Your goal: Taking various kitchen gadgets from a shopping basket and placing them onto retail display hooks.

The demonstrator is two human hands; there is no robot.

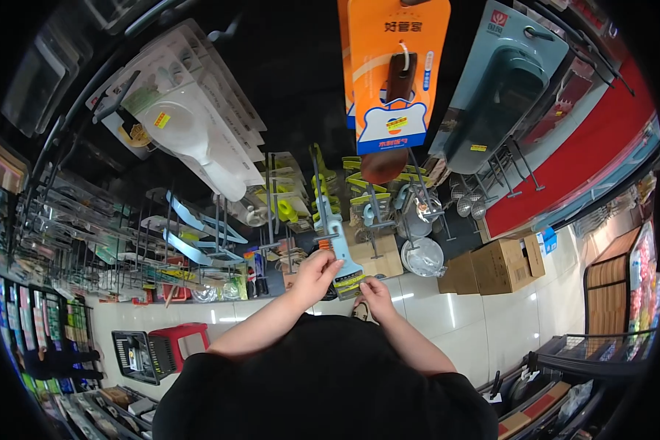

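Between my hands is a light-blue-handled kitchen utensil (339, 250) with a card at its lower end; its exact kind is unclear. My left hand (313, 276) grips its handle side, thumb and fingers pinched on it. Fingers of my right hand (377, 297) hold the lower corner of the card. Similar light-blue items hang on a hook just beyond. Above them hangs a wooden rice paddle on an orange card (399, 66). A white spoon-shaped utensil (176, 132) hangs in clear packaging at the upper left.
Metal display hooks (375, 242) jut out around my hands. Cardboard boxes (500, 265) stand on the tiled floor at right. A black shopping basket (137, 357) sits beside a red stool (184, 344) at lower left. A person (55, 360) is at far left. Shelves run behind me.
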